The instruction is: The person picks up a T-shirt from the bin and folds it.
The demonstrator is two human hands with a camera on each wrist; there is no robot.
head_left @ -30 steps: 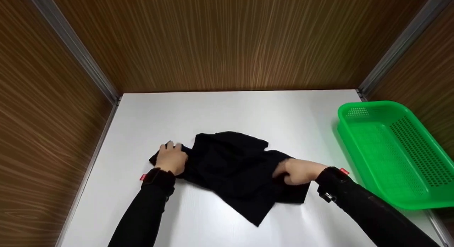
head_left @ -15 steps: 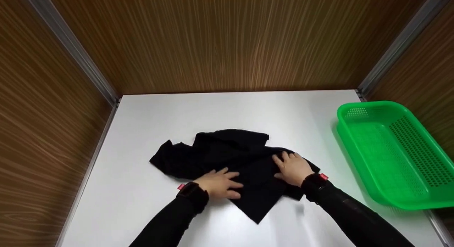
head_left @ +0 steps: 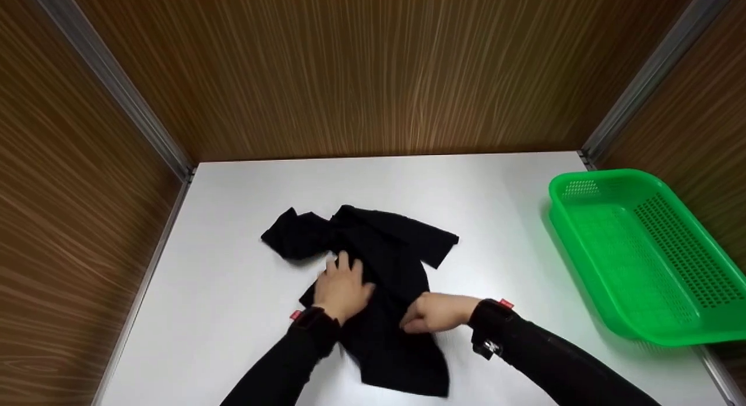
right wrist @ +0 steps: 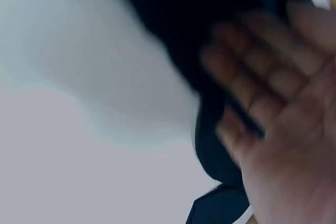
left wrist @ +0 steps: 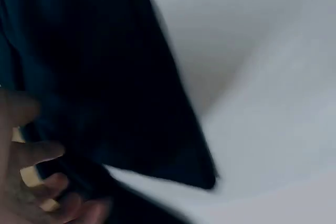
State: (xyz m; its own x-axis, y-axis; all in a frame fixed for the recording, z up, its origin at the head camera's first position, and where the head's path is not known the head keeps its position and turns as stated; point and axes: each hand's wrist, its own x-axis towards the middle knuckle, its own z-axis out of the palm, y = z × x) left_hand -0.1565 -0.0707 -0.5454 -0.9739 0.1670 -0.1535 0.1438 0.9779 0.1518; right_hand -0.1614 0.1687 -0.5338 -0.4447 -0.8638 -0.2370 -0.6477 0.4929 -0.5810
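Observation:
A crumpled black garment (head_left: pixel 402 359) lies on the white table, with short sleeve-like flaps to its upper left and upper right. In the head view my left hand (head_left: pixel 342 286) rests on its left side, fingers spread. The left wrist view shows those fingers (left wrist: pixel 39 153), slightly bent, beside a pointed corner of the cloth. My right hand (head_left: pixel 434 313) is at the garment's right edge with its fingers pointing down and inward. Seen from the right wrist, its palm and blurred, loosely extended fingers (right wrist: pixel 273 72) face the camera, over the dark fabric, with nothing gripped.
A green plastic basket (head_left: pixel 620 330) with perforated sides stands at the table's right. Wood-grain panels (head_left: pixel 373 74) enclose the back and both sides, with grey metal strips in the corners. White tabletop (head_left: pixel 233 184) shows around the garment.
The left hand has moved right from the garment's left flap onto its middle. The right hand has come in leftward. The cloth has turned and narrowed, its lower end now nearer the front.

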